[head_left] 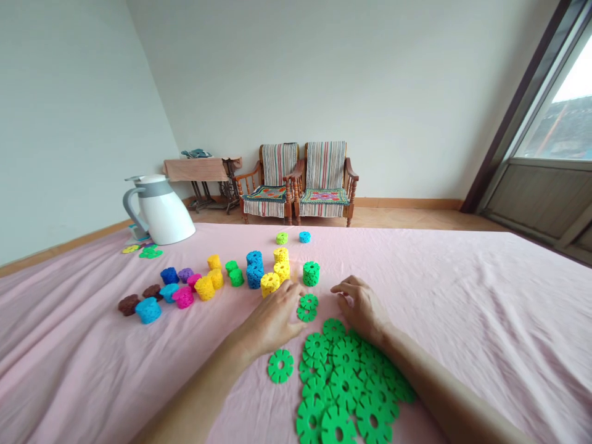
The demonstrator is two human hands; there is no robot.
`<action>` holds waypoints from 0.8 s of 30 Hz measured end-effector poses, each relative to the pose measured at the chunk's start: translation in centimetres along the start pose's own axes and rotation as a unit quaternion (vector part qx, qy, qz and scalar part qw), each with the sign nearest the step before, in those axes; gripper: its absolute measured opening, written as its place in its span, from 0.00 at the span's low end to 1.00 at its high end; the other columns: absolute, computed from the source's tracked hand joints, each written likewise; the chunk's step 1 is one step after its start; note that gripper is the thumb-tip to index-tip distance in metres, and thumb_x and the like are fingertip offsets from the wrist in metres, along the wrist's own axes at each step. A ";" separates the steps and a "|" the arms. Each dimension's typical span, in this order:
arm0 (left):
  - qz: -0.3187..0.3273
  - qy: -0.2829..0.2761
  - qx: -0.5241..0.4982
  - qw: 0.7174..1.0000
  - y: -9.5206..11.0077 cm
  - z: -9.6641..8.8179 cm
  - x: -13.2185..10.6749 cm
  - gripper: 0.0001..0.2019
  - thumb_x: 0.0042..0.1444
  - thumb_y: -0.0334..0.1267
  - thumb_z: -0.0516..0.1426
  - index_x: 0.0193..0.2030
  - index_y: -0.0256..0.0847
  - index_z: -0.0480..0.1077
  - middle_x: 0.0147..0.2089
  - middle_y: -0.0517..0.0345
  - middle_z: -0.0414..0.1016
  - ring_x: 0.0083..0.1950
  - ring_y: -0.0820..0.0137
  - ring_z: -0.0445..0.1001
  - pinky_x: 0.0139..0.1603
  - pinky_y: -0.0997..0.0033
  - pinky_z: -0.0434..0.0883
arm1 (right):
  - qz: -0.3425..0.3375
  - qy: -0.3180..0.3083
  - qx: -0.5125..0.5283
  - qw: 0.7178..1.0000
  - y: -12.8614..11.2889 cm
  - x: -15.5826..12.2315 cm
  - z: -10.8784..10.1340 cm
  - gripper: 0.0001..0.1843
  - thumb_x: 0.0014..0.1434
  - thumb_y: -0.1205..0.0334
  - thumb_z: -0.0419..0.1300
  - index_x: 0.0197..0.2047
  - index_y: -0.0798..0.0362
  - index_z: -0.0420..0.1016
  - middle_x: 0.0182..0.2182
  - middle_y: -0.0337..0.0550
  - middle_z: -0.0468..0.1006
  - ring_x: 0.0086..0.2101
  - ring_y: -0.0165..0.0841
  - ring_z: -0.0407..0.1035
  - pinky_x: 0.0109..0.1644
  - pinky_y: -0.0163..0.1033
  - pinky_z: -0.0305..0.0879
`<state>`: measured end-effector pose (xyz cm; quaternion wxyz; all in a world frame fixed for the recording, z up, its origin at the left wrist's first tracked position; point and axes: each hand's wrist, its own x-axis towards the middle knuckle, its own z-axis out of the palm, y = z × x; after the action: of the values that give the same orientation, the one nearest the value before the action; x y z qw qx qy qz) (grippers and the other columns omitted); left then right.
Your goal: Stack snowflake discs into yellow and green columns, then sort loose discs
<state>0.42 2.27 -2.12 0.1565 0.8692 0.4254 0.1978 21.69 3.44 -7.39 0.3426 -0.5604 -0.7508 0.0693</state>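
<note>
My left hand (276, 317) rests low over the cloth, thumb and fingers apart, beside two small green notched discs (307, 312); whether it touches them I cannot tell. My right hand (363, 308) hovers to their right, fingers loosely bent and thumb apart, with nothing visible in it. Just beyond stands a neat green stack of discs (311, 274). A loose heap of green discs (346, 385) spreads between my forearms, partly covered by the right one. One single green disc (280, 366) lies under my left wrist's side. Yellow stacks (270, 283) stand behind my left hand.
Blue stacks (254, 275) and several brown, pink, purple and yellow ones stand to the left on the pink cloth (444, 277). A white jug (166, 213) is at the far left. Small lime (282, 238) and light-blue stacks (304, 237) sit near the far edge. Two chairs (325, 176) stand beyond.
</note>
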 end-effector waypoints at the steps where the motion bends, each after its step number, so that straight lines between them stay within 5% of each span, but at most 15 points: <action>1: -0.010 0.004 -0.005 1.000 -0.2 0.1 -0.1 0.18 0.46 0.30 0.58 0.45 0.43 0.63 0.44 0.57 0.67 0.47 0.65 0.67 0.49 0.65 0.66 | -0.020 -0.016 -0.004 1.000 -0.7 0.0 -0.2 0.17 0.51 0.73 0.51 0.40 0.50 0.77 0.36 0.44 0.75 0.39 0.34 0.66 0.44 0.39 0.59; 8: -0.002 -0.001 -0.085 0.996 -1.1 0.6 -0.1 0.21 0.46 0.27 0.57 0.48 0.43 0.62 0.46 0.58 0.70 0.43 0.68 0.69 0.45 0.68 0.67 | -0.104 -0.117 -0.029 0.987 -4.2 -0.3 -0.5 0.30 0.50 0.77 0.47 0.56 0.50 0.65 0.47 0.46 0.74 0.49 0.36 0.63 0.52 0.44 0.52; 14: -0.025 0.008 -0.109 0.994 -1.2 1.0 0.0 0.25 0.45 0.25 0.57 0.51 0.42 0.59 0.45 0.57 0.69 0.42 0.69 0.70 0.41 0.71 0.68 | -0.093 -0.119 -0.011 0.988 -4.6 -0.6 -0.6 0.29 0.50 0.75 0.48 0.56 0.53 0.64 0.44 0.47 0.76 0.48 0.36 0.65 0.52 0.43 0.53; 24: -0.039 0.018 -0.083 0.996 -1.0 1.0 0.0 0.18 0.44 0.27 0.59 0.44 0.40 0.65 0.44 0.56 0.70 0.45 0.64 0.70 0.44 0.67 0.68 | -0.094 -0.110 0.026 0.989 -4.8 -1.0 -0.7 0.27 0.50 0.75 0.48 0.55 0.55 0.63 0.46 0.47 0.75 0.47 0.36 0.65 0.52 0.43 0.54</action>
<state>0.20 2.71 -3.39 0.2282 0.8319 0.4441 0.2423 18.42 0.61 -4.92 0.2770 -0.4673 -0.8313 0.1178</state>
